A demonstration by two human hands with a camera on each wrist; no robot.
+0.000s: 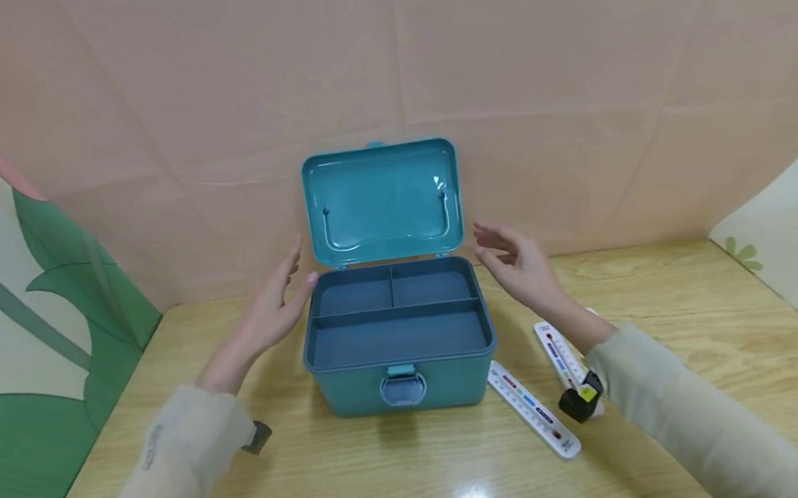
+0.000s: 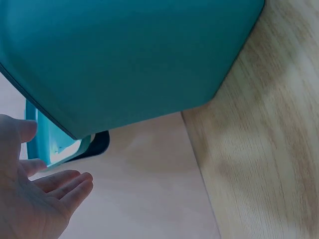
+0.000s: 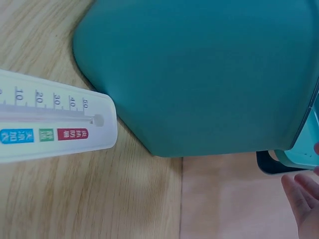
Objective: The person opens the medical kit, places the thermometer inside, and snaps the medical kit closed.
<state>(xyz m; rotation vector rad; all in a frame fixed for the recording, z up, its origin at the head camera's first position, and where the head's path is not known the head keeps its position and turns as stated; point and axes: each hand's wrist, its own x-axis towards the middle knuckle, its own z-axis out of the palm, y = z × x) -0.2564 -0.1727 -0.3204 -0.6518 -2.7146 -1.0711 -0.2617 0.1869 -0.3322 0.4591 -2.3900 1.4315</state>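
A teal storage box (image 1: 403, 386) stands mid-table with its lid (image 1: 384, 201) raised, showing a dark blue tray (image 1: 402, 339) with three compartments. My left hand (image 1: 274, 308) is at the box's left rear corner, fingers extended and thumb close to the rim; whether it touches I cannot tell. On the opposite side, my right hand (image 1: 519, 264) hovers near the right rear corner, fingers slightly bent and holding nothing. In the left wrist view the left hand (image 2: 45, 199) lies beside the lid. The right wrist view shows the right hand's fingers (image 3: 299, 196) near the lid too.
One white thermometer (image 1: 533, 408) lies slanted by the box's front right corner. A second thermometer (image 1: 561, 354) lies partly under the right wrist and its black wrist camera (image 1: 580, 399). Behind the wooden table (image 1: 307, 481) hangs a pinkish cloth (image 1: 559, 99).
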